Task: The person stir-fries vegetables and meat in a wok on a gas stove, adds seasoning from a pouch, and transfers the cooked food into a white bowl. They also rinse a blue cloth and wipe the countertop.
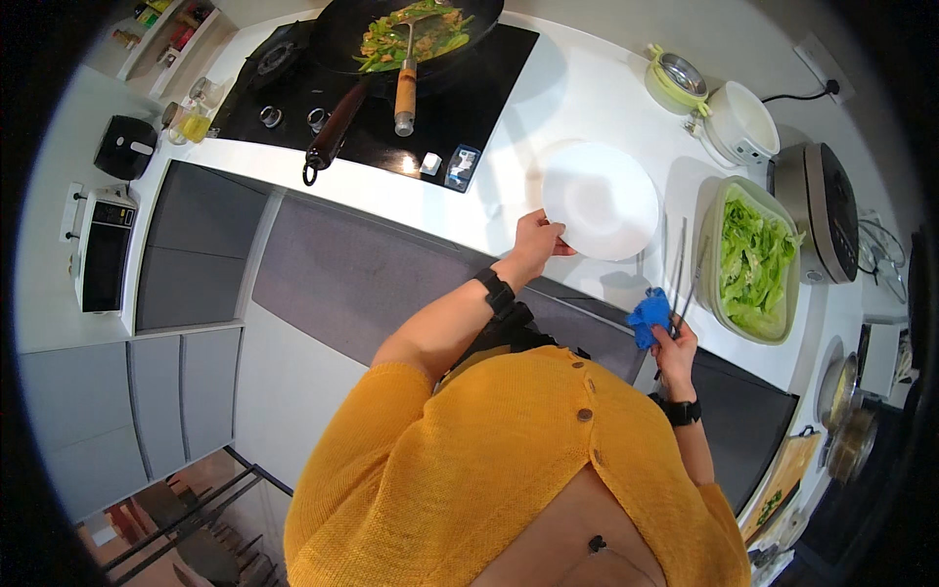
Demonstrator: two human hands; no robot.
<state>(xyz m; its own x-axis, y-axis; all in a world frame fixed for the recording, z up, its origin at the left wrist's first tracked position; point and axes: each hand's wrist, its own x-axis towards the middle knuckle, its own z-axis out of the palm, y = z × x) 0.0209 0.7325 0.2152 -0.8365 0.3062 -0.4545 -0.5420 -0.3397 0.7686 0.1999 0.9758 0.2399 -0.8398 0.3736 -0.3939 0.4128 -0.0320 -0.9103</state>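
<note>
My left hand (541,241) grips the near edge of a round white plate (601,202), thumb on the rim and fingers beneath. The plate's upper face is bare. Shadows fall on the white counter around it; I cannot tell whether it touches the counter. My right hand (675,348) holds a crumpled blue cloth (651,317) together with a long, thin two-pronged metal utensil (684,253), which looks like tongs. The prongs point away from me, towards the counter. Right of them stands a pale green plastic container (708,293) filled with lettuce leaves (755,264).
A wok (334,40) of stir-fried green vegetables sits on the black hob (293,95), its dark handle (339,132) reaching over the front edge. A wooden-handled spatula (406,95) rests in it. Behind the lettuce are a rice cooker (796,213), a white pot (741,125) and a yellow-green pot (671,84).
</note>
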